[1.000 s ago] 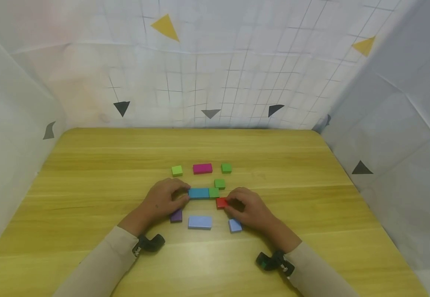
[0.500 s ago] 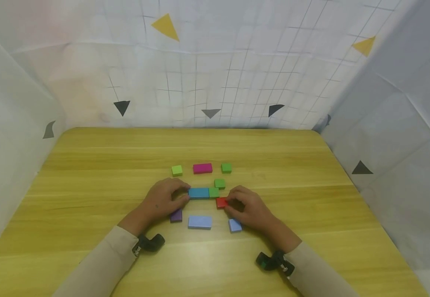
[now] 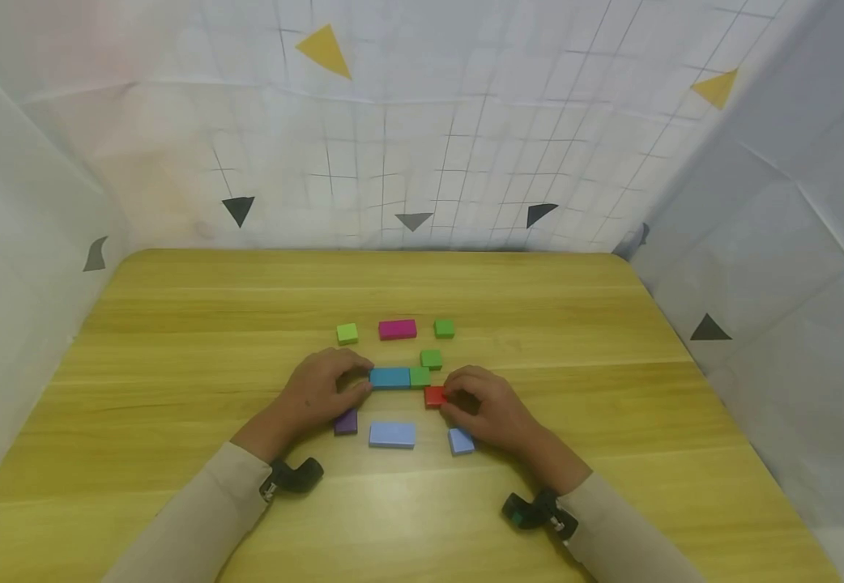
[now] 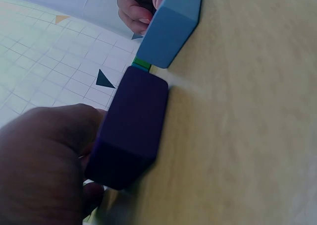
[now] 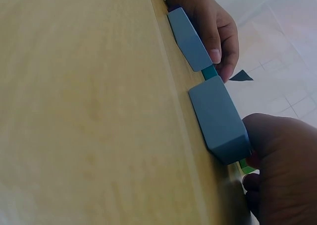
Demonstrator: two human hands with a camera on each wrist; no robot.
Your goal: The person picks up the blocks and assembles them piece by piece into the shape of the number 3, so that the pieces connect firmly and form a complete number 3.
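At the centre of the table, my left hand [image 3: 322, 391] holds the left end of a long blue block [image 3: 390, 378] between thumb and index finger. A green square block [image 3: 419, 377] sits against the blue block's right end. My right hand [image 3: 491, 407] pinches the right side of a red block [image 3: 434, 397], just below the green one. Another green block [image 3: 431, 359] lies right behind that corner. Close under my left hand is a purple block [image 4: 133, 121], large in the left wrist view. A small light blue block [image 5: 220, 121] lies by my right hand's thumb side.
A long light blue block [image 3: 392, 435] lies in front of the blue one. Farther back, a lime block [image 3: 347, 334], a magenta block [image 3: 397, 329] and a green block [image 3: 444, 329] form a loose row. White patterned sheeting [image 3: 422, 146] encloses the wooden table [image 3: 232, 283].
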